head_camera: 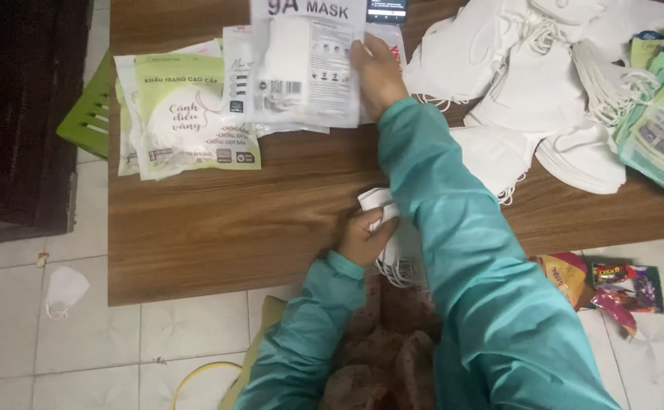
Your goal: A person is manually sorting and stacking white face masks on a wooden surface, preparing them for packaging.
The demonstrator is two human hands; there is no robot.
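Right hand (377, 72) lies flat, fingers spread, on a thin, slippery mask packet (301, 76) at the far edge of the wooden table (226, 228); left hand (362, 239) pinches soft, light folded masks (377, 201) at its near edge, best gripped along their fold

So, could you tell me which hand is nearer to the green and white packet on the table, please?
Left. The left hand holds a stack of white masks below and right of the green and white packet; the right hand lies slightly farther right, on a clear packet.

left hand (362, 239): low, fingers curled shut | right hand (377, 76): arm stretched forward, fingers flat
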